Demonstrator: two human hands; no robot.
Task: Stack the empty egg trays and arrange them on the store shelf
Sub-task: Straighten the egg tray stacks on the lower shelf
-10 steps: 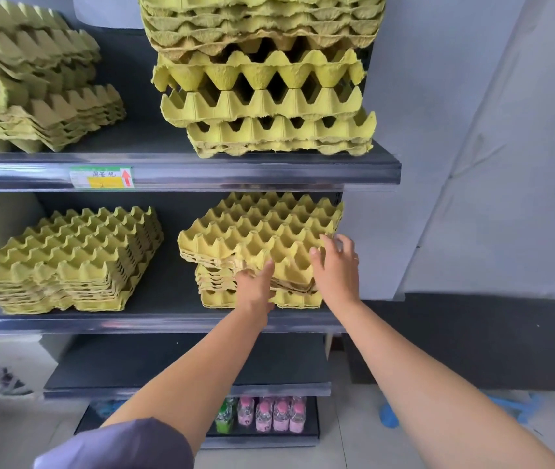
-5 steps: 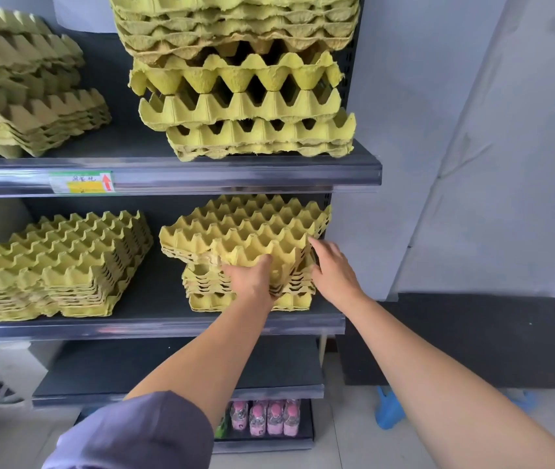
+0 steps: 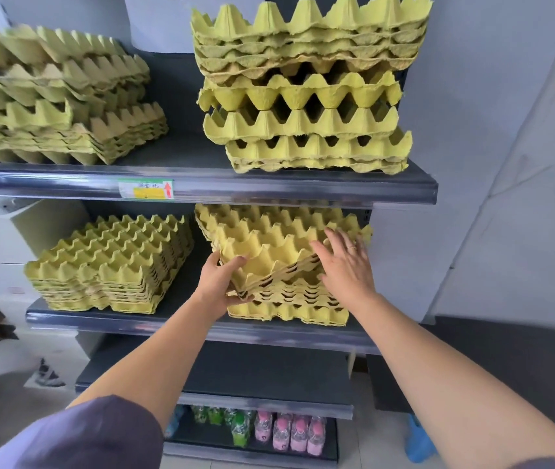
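left hand (image 3: 217, 286) round tilted egg trays (image 3: 269, 245) (right hand (image 3: 347, 265) flat atop), middle shelf (image 3: 134, 321)

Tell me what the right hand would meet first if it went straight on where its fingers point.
Probably the peaks of the tilted egg trays just ahead of the right hand; it may touch them, but depth is unclear.

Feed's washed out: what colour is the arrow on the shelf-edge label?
Red arrow, at the right end of the label; head view.
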